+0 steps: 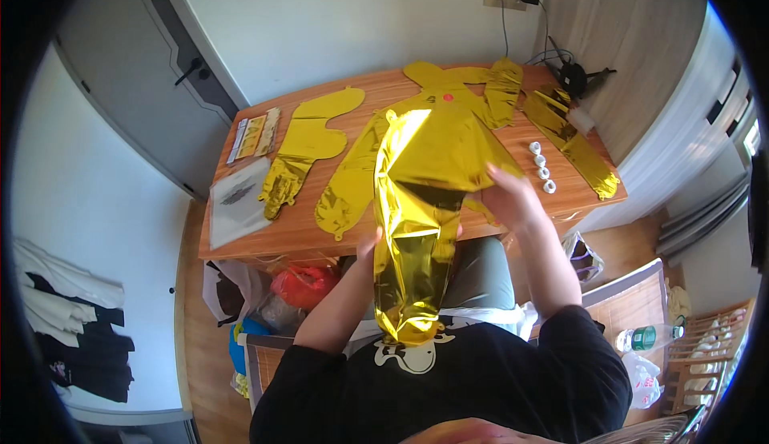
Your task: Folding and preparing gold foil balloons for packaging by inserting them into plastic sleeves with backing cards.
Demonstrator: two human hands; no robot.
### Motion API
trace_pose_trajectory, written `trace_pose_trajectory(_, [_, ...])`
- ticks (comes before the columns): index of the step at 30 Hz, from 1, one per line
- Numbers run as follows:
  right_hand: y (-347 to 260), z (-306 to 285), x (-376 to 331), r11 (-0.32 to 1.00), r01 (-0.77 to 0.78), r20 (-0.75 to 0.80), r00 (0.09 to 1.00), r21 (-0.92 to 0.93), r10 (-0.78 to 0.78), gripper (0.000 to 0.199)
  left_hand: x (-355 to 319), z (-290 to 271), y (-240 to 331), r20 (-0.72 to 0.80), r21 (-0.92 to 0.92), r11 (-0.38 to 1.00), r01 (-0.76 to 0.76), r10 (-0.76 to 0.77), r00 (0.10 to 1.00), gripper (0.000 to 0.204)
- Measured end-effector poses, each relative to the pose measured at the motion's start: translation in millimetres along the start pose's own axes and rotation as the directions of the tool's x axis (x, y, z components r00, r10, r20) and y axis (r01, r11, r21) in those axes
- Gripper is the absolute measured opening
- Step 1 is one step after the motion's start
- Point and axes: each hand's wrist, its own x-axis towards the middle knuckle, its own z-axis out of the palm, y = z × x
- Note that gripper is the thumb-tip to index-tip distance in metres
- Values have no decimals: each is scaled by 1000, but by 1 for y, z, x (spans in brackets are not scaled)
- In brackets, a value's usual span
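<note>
In front of my body hangs a large shiny gold foil balloon [416,260], flat and creased, reaching from over the table down to my shirt. My right hand [513,197] is closed on its right edge, with the thumb on top of the foil. My left hand [369,248] grips the balloon's left side; most of its fingers are behind the foil. More flat gold foil balloons lie on the wooden table [368,136]: a curved one [308,136] at the left, a large one [473,96] at the back carrying a red dot, and a long strip [573,144] at the right.
Several small white rolls [540,160] stand in a line on the table's right. A clear plastic sleeve [240,208] and a printed card [250,138] lie left. A black router [572,77] sits at the back right. Below are a red bag [303,285] and a bottle [649,337].
</note>
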Motion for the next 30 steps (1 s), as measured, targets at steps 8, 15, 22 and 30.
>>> trace_pose_trajectory(8, [21, -127, 170, 806, 37, -123, 983, -590, -135, 36, 50, -41, 75, -600, 246, 965, -91, 225, 768, 44])
trace_pose_trajectory(15, [26, -141, 225, 815, -488, -378, 851, -312, 364, 42, 93, -107, 134, -520, 854, 315, 415, 552, 651, 80])
trace_pose_trajectory(22, [17, -115, 161, 392, -455, -455, 885, -799, 99, 39, 85, -112, 156, -674, 391, -647, 655, 284, 682, 93])
trace_pose_trajectory(30, [22, -123, 112, 13, 232, 232, 972, -973, -34, 29, 79, -119, 147, -637, 323, -760, 564, 266, 723, 99])
